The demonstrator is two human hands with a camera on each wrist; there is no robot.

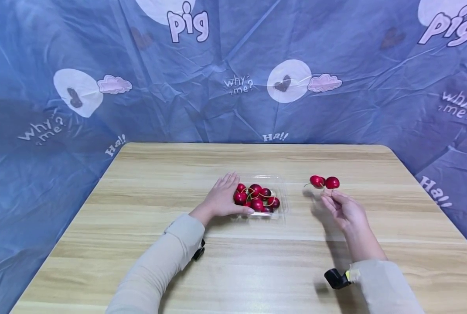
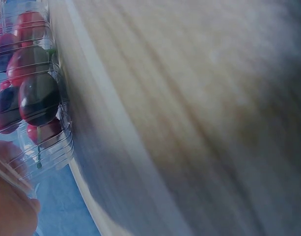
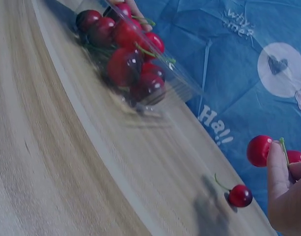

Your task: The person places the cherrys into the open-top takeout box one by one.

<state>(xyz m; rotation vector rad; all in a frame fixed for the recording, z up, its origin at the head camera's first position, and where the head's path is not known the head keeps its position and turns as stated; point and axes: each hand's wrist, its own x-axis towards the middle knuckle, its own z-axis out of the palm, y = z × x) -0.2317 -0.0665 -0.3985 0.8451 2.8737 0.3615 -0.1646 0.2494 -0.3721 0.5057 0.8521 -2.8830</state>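
Observation:
A clear plastic box (image 1: 282, 192) holding several dark red cherries (image 1: 257, 204) with green stems sits on the table. My left hand (image 1: 222, 198) rests against the box's left end, fingers spread toward the back and thumb along the front rim. To the right of the box, my right hand (image 1: 347, 211) pinches green stems between thumb and fingertips, with a pair of cherries (image 3: 259, 151) raised above the table. One loose cherry (image 3: 240, 195) lies on the wood near that hand, its stem pointing away from it. In the head view it overlaps the held pair.
The light wood table (image 1: 257, 270) reaches back to a blue printed cloth (image 1: 202, 113) that hangs behind it and at both sides. A black wrist camera (image 1: 337, 279) sits at the right cuff, low over the tabletop.

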